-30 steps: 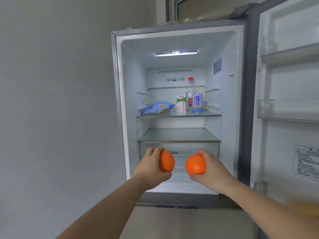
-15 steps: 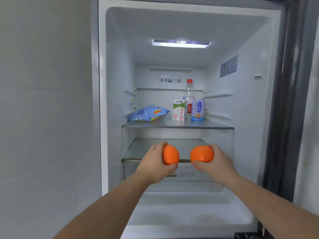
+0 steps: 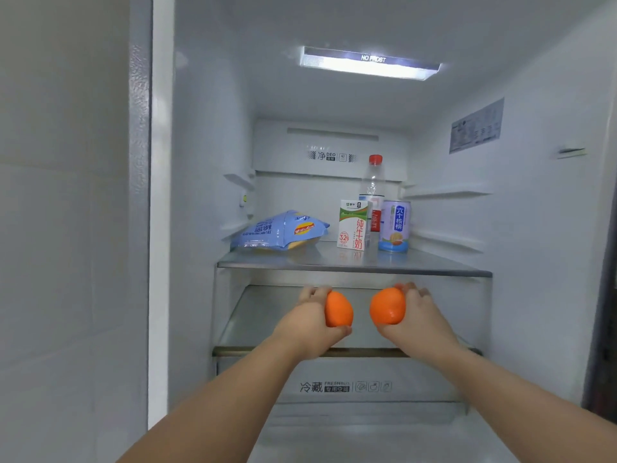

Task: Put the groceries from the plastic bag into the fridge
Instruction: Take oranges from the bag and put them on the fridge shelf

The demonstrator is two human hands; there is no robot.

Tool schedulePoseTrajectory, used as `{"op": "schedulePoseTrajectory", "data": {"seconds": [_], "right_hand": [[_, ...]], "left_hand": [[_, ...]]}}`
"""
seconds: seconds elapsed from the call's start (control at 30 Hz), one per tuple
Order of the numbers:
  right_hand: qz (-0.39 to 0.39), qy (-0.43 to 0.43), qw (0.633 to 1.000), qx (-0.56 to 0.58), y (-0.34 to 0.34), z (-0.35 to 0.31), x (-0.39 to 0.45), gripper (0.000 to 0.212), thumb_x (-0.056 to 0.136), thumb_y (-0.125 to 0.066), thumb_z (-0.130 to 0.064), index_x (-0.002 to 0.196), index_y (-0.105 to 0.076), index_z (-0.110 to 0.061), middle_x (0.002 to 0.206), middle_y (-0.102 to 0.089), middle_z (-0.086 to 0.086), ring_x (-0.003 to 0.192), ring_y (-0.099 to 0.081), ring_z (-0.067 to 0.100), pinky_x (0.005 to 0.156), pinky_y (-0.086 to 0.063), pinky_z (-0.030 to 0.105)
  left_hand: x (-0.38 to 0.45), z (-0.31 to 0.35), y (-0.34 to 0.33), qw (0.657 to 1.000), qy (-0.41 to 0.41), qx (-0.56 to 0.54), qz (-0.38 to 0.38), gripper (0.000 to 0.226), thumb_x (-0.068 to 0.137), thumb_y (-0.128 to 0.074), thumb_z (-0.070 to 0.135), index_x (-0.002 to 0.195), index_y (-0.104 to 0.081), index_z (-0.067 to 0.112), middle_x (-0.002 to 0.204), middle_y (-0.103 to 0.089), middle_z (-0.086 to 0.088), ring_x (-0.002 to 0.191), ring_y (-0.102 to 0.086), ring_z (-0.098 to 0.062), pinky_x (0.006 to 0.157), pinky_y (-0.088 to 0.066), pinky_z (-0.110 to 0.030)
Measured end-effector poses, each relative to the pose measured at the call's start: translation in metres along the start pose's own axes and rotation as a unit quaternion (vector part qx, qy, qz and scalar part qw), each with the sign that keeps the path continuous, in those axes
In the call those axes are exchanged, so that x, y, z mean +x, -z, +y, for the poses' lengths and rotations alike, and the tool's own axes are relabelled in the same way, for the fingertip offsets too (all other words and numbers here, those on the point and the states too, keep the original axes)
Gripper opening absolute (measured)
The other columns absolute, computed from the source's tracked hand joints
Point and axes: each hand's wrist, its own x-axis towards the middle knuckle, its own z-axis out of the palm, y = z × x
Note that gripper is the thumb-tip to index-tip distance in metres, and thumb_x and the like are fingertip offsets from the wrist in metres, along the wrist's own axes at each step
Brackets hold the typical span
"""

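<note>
Two bare forearms reach from the bottom of the view into the open fridge (image 3: 193,228). Nearest, below the arms, sits the crisper drawer (image 3: 344,385) with printed lettering and small icons on its front. Just above it, the left hand (image 3: 309,324) curls its fingers round the left orange (image 3: 338,309), so that grip is closed on the fruit, with the orange showing on the hand's inner side. The right hand (image 3: 419,319) wraps the right orange (image 3: 387,306) the same way, fingertips over its top. The two oranges are near each other but apart, held above the lower glass shelf (image 3: 260,322); whether either touches the glass cannot be told. Farther in and higher, the upper shelf (image 3: 354,264) carries a blue snack bag (image 3: 278,230) lying flat at the left, and toward the right a milk carton (image 3: 354,224) standing upright, a clear bottle (image 3: 373,185) with a red cap behind it, and a blue-and-white can (image 3: 394,226) just beside the carton. On the back wall is a control panel strip (image 3: 332,157), and overhead a lit lamp (image 3: 369,63) glows in the ceiling.
</note>
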Motion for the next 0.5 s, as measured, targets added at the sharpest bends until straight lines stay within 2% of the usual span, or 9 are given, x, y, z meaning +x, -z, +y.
{"op": "schedulePoseTrajectory", "data": {"seconds": [0.1, 0.17, 0.27, 0.33, 0.4, 0.5], "right_hand": [[-0.047, 0.042, 0.997, -0.052, -0.005, 0.009, 0.018, 0.078, 0.073, -0.071, -0.027, 0.141, -0.033, -0.028, 0.141, -0.034, 0.004, 0.117, -0.052, 0.030, 0.095, -0.047, 0.035], [-0.072, 0.057, 0.995, -0.030, -0.011, 0.014, 0.029, 0.076, 0.075, -0.072, -0.030, 0.141, -0.036, -0.029, 0.143, -0.031, 0.001, 0.119, -0.051, 0.026, 0.097, -0.045, 0.032], [-0.086, 0.068, 0.993, 0.031, -0.017, 0.017, 0.046, 0.058, 0.086, -0.065, -0.035, 0.139, -0.042, -0.032, 0.143, -0.036, -0.001, 0.122, -0.046, 0.018, 0.100, -0.038, 0.026], [-0.099, 0.047, 0.993, 0.050, -0.019, 0.019, 0.058, 0.057, 0.088, -0.062, -0.035, 0.141, -0.039, -0.031, 0.143, -0.038, 0.000, 0.125, -0.044, 0.019, 0.099, -0.037, 0.028], [-0.083, 0.009, 0.995, 0.063, -0.021, 0.023, 0.070, 0.066, 0.082, -0.069, -0.039, 0.138, -0.040, -0.023, 0.134, -0.046, 0.003, 0.118, -0.048, 0.021, 0.092, -0.040, 0.029], [-0.050, 0.009, 0.996, 0.068, -0.027, 0.033, 0.085, 0.063, 0.070, -0.080, -0.040, 0.122, -0.050, -0.021, 0.119, -0.056, 0.002, 0.100, -0.053, 0.017, 0.081, -0.044, 0.029]], "left_hand": [[0.018, -0.001, -0.004, 0.998, 0.001, 0.058, 0.000, 0.079, 0.082, -0.067, 0.051, 0.147, -0.027, 0.031, 0.147, -0.031, 0.004, 0.127, -0.044, -0.024, 0.105, -0.040, -0.037], [0.032, 0.000, -0.005, 0.993, 0.007, 0.114, -0.002, 0.079, 0.082, -0.066, 0.054, 0.147, -0.026, 0.035, 0.147, -0.034, 0.007, 0.130, -0.039, -0.025, 0.107, -0.035, -0.039], [0.054, -0.002, -0.011, 0.993, 0.019, 0.111, -0.023, 0.082, 0.081, -0.067, 0.053, 0.148, -0.024, 0.034, 0.149, -0.033, 0.006, 0.132, -0.038, -0.026, 0.108, -0.036, -0.042], [0.065, -0.004, -0.017, 0.995, 0.019, 0.093, -0.021, 0.085, 0.078, -0.070, 0.051, 0.148, -0.025, 0.030, 0.149, -0.036, 0.003, 0.132, -0.042, -0.024, 0.107, -0.039, -0.042], [0.076, -0.007, -0.024, 0.997, 0.027, 0.072, -0.007, 0.083, 0.076, -0.073, 0.051, 0.144, -0.032, 0.026, 0.144, -0.043, 0.001, 0.127, -0.047, -0.022, 0.104, -0.042, -0.040], [0.091, -0.008, -0.031, 0.998, 0.024, 0.060, -0.004, 0.075, 0.074, -0.074, 0.052, 0.136, -0.041, 0.026, 0.136, -0.049, -0.001, 0.120, -0.050, -0.022, 0.100, -0.046, -0.041]]}}
